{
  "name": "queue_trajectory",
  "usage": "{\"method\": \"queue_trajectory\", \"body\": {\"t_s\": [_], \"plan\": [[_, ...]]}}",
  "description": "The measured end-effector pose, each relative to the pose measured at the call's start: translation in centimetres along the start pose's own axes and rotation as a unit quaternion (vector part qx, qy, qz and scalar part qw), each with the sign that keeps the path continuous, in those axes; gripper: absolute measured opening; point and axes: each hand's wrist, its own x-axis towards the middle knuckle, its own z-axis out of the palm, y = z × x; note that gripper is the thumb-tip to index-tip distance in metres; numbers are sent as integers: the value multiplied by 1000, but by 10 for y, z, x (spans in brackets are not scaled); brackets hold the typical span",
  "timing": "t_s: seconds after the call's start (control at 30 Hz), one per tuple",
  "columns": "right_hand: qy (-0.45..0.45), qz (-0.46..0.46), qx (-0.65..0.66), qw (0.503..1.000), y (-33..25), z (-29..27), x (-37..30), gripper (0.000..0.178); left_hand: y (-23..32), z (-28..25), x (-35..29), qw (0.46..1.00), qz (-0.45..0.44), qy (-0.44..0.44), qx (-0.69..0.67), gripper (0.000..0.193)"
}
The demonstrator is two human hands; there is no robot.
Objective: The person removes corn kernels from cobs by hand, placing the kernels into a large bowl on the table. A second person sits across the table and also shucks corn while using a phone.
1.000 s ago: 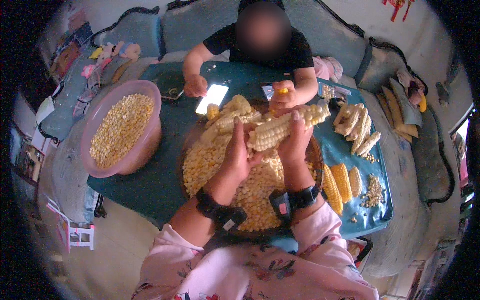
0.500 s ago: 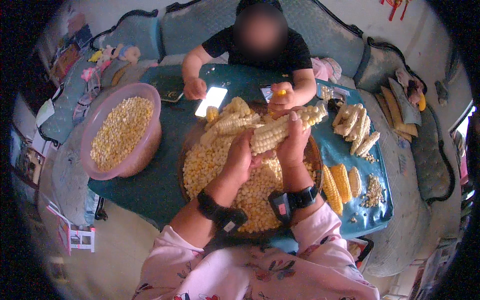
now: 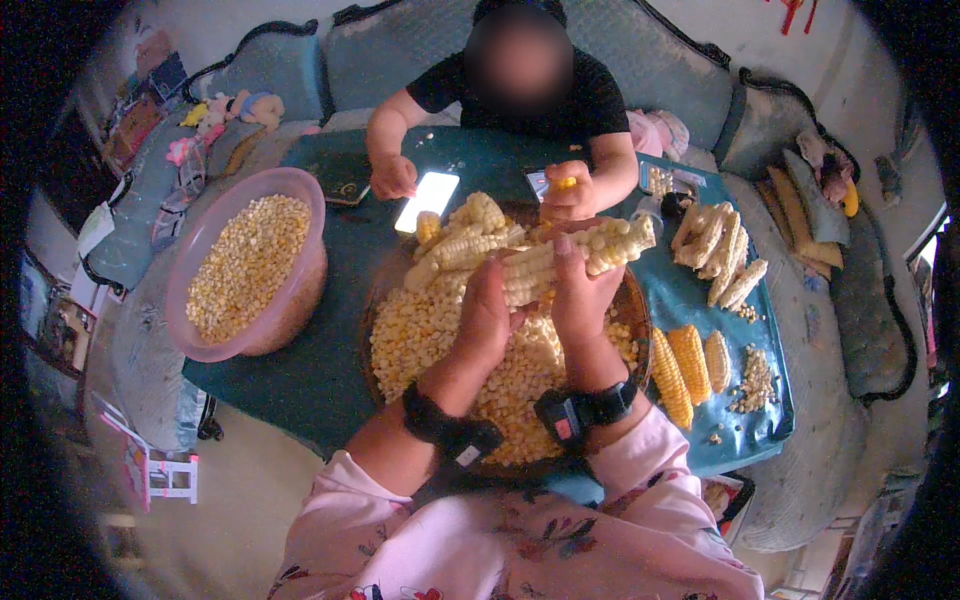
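Both hands grasp one pale cob: the left hand (image 3: 487,310) is wrapped round its near end, and the right hand (image 3: 585,305) clasps it about midway, thumb laid across the top. The cob (image 3: 612,247) is held aslant, its far tip pointing to the right and slightly up, over the basket (image 3: 643,310). Much of it still carries kernels, in rows.

The change over the last second is small. The right thumb has slid back along the cob toward the left hand, so more of the far end now lies bare of fingers. That suggests the thumb is working kernels loose by short pushes; whether any came off just then cannot be told.

Below the hands, the basket is full of a heap of loose kernels (image 3: 520,390), with more cobs (image 3: 465,245) piled at its back; neither looks altered. To the left stands a pink basin (image 3: 292,325) of kernels. On the right of the table (image 3: 335,265) lie stripped cobs (image 3: 710,240), then a few yellow ears (image 3: 690,365) and a scatter of kernels (image 3: 755,380).

Across the table, a co-worker in black sleeves (image 3: 605,112) rests one hand (image 3: 393,178) beside a lit phone (image 3: 427,200); the other hand (image 3: 570,205) holds something yellow (image 3: 566,182).
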Motion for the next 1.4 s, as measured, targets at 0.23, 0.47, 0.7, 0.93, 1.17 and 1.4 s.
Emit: {"method": "queue_trajectory", "body": {"t_s": [0.23, 0.47, 0.7, 0.93, 1.17, 1.4], "plan": [[-61, -81, -54, 993, 1, -8, 3, 26, 7, 3, -2, 996, -71, 42, -27, 38], [-45, -31, -2, 998, 15, -20, 17, 23, 9, -6, 0, 988, -112, -55, -93, 42], [-32, 2, 11, 999, 25, -17, 21, 25, 6, 5, -3, 999, 3, 3, 44, 39], [-13, 90, 126, 988, 26, -19, 28, 28, 3, 2, -5, 989, 55, -90, 103, 39], [32, 154, 223, 962, 34, -20, 30, 31, 10, 9, -11, 975, 81, -136, 156, 39], [55, 126, 193, 971, 36, -20, 28, 29, 6, 11, -11, 960, 184, -136, 161, 37]]}}
